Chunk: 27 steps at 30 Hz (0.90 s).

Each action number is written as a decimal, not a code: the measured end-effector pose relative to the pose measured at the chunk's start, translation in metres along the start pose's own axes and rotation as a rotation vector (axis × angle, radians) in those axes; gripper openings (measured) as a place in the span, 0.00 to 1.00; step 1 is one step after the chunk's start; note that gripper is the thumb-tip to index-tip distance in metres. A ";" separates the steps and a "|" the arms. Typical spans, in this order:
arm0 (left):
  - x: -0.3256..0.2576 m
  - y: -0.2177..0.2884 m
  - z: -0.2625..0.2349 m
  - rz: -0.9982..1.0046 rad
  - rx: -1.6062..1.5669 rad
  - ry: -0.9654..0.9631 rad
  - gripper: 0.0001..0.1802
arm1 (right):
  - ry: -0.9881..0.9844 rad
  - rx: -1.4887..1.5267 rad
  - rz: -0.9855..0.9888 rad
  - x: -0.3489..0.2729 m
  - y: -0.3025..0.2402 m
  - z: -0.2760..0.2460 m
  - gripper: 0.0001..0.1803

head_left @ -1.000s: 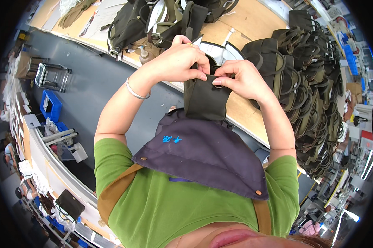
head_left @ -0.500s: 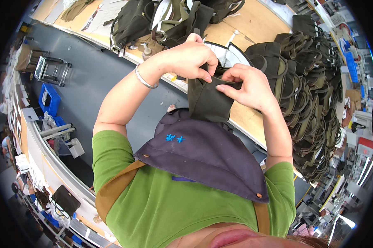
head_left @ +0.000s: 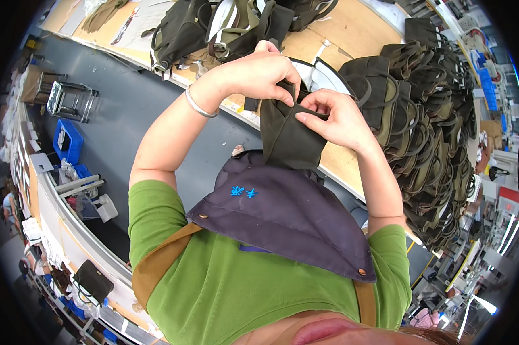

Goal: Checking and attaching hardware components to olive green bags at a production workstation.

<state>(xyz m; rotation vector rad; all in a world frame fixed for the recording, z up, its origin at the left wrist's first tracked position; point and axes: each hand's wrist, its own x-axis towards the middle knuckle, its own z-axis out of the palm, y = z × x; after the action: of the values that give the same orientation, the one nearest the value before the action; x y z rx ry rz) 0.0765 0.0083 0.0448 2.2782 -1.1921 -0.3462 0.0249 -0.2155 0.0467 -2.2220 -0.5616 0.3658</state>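
A dark olive fabric bag (head_left: 291, 138) hangs over the near edge of the table, its white lining (head_left: 328, 77) showing at the far side. My left hand (head_left: 268, 75) pinches the bag's upper edge between thumb and fingers. Close beside it, my right hand (head_left: 331, 118) grips the same edge, thumb outside and fingers curled in. The two thumbs are a short way apart on the fabric. What lies inside the bag behind my fingers is hidden.
Several olive bags (head_left: 242, 26) with straps lie at the far left of the wooden table (head_left: 305, 46). A large heap of similar bags (head_left: 426, 126) fills the right side. Behind me on the left are a metal stool (head_left: 72, 100) and a blue crate (head_left: 68, 141).
My right hand has shifted slightly left, nearer my left hand. Both keep hold of the bag's edge, and the fabric between them has drawn together.
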 end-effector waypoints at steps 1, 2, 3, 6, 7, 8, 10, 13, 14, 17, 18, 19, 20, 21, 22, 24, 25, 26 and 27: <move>0.000 0.001 0.000 0.004 -0.004 0.000 0.06 | -0.011 0.039 0.037 0.001 0.001 0.003 0.10; 0.000 0.002 0.000 0.008 -0.008 0.001 0.06 | -0.021 0.079 0.073 0.003 0.005 0.007 0.10; 0.000 0.004 -0.001 0.012 -0.012 0.001 0.06 | -0.032 0.118 0.109 0.004 0.007 0.009 0.11; 0.000 0.008 0.000 -0.001 -0.003 0.010 0.06 | -0.037 0.185 0.210 0.006 0.003 0.008 0.11; 0.000 0.009 0.000 0.010 -0.007 0.019 0.06 | -0.031 0.189 0.204 0.005 0.003 0.008 0.11; 0.000 0.009 0.001 0.021 -0.010 0.029 0.06 | -0.025 0.193 0.199 0.004 0.005 0.008 0.11; 0.000 0.008 0.003 0.051 -0.026 0.050 0.06 | -0.004 0.198 0.185 0.003 0.007 0.010 0.10; 0.000 0.007 0.004 0.058 -0.046 0.056 0.06 | 0.027 0.210 0.168 0.001 0.010 0.014 0.10; 0.000 0.008 0.003 0.027 -0.042 0.038 0.06 | 0.027 0.220 0.167 0.001 0.011 0.015 0.10; 0.000 0.013 0.001 -0.012 -0.002 -0.017 0.08 | -0.019 0.249 0.200 0.005 0.008 0.012 0.09; 0.000 0.014 0.000 -0.015 0.016 -0.036 0.10 | -0.041 0.258 0.218 0.005 0.007 0.011 0.09; -0.001 0.013 0.000 -0.001 0.014 -0.001 0.12 | -0.027 0.264 0.199 0.005 0.006 0.010 0.09; -0.004 0.010 0.001 0.014 0.012 0.034 0.15 | -0.012 0.269 0.180 0.004 0.006 0.012 0.09; -0.007 0.008 0.000 0.029 0.010 0.069 0.18 | 0.003 0.274 0.162 0.002 0.006 0.014 0.08; -0.013 0.004 -0.006 -0.030 0.071 0.065 0.26 | 0.037 0.211 0.048 -0.002 0.006 0.020 0.08; -0.024 -0.012 -0.003 -0.132 0.364 0.205 0.28 | 0.024 0.119 -0.168 -0.014 -0.011 0.018 0.05; -0.030 -0.016 -0.005 -0.188 0.522 0.256 0.28 | 0.018 0.084 -0.316 -0.018 -0.014 0.017 0.05; -0.033 -0.011 -0.013 -0.191 0.431 0.303 0.25 | 0.063 0.023 -0.410 -0.022 -0.015 0.013 0.05; -0.037 -0.002 -0.026 -0.314 0.430 0.177 0.15 | 0.117 -0.017 -0.475 -0.022 -0.017 0.004 0.06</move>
<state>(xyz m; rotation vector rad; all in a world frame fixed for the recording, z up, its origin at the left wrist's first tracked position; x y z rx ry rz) 0.0686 0.0483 0.0643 2.8084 -0.8813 0.0068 -0.0007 -0.2145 0.0591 -2.0273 -0.9996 -0.0154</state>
